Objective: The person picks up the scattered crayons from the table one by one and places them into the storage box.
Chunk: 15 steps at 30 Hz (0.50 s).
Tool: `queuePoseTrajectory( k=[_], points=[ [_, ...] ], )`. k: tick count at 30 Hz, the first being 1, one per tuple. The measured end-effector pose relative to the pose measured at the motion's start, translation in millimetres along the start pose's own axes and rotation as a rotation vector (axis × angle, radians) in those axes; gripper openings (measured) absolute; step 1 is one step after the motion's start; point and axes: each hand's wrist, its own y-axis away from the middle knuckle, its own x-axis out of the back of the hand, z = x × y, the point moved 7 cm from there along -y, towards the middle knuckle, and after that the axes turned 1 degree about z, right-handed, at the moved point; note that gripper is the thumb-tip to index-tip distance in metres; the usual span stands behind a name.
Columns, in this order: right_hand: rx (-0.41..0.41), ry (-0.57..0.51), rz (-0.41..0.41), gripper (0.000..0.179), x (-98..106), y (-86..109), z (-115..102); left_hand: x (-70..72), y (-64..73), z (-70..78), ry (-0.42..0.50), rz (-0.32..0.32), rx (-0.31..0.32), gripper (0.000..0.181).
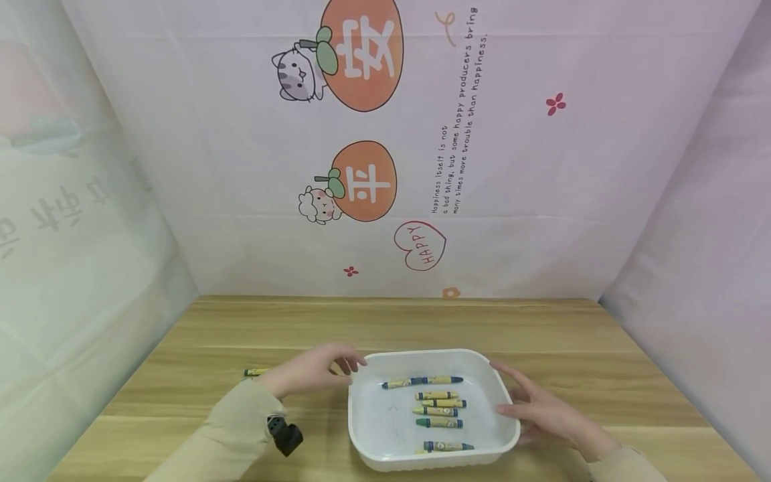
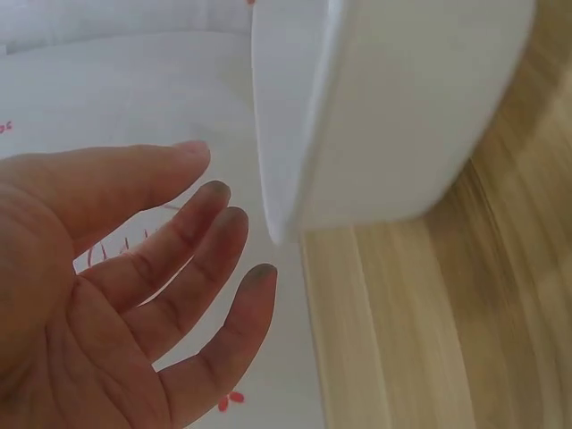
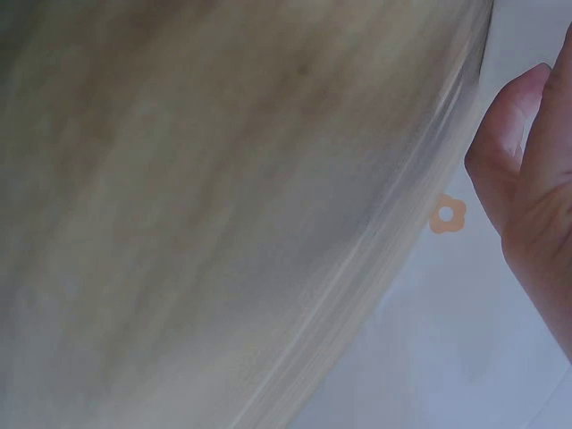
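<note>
A white plastic tray point(image 1: 434, 459) stands on the table with several crayons lying in it, among them a green-tipped crayon point(image 1: 440, 423) and a blue-ended crayon point(image 1: 448, 446). On the tray's right side my right hand point(image 1: 551, 416) holds the wall, thumb over the rim and other fingers outside. My left hand point(image 1: 313, 369) is by the left rim, its fingers loosely bent and nothing in them. The left wrist view shows a gap between those fingertips point(image 2: 259, 281) and the tray wall point(image 2: 393, 116). In the right wrist view only part of the right hand point(image 3: 536, 188) appears.
Another crayon point(image 1: 255, 371) lies on the wooden table point(image 1: 301, 321), partly hidden behind the left hand. A printed white cloth point(image 1: 506, 254) hangs behind the table, with further cloth at both sides. A black device point(image 1: 286, 436) is strapped to the left wrist.
</note>
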Motion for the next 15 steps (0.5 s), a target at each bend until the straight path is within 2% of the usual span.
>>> queuePoseTrajectory(
  k=[6, 15],
  points=[
    [-0.004, -0.012, -0.002, 0.081, -0.7, -0.2, -0.6, 10.5, 21.1, -24.5, -0.01, 0.027, 0.042, 0.031],
    [-0.012, 0.013, -0.003, 0.081, 0.4, 0.4, -1.0, 23.3, 49.7, -71.4, -0.063, 0.079, 0.056, 0.033]
  ],
)
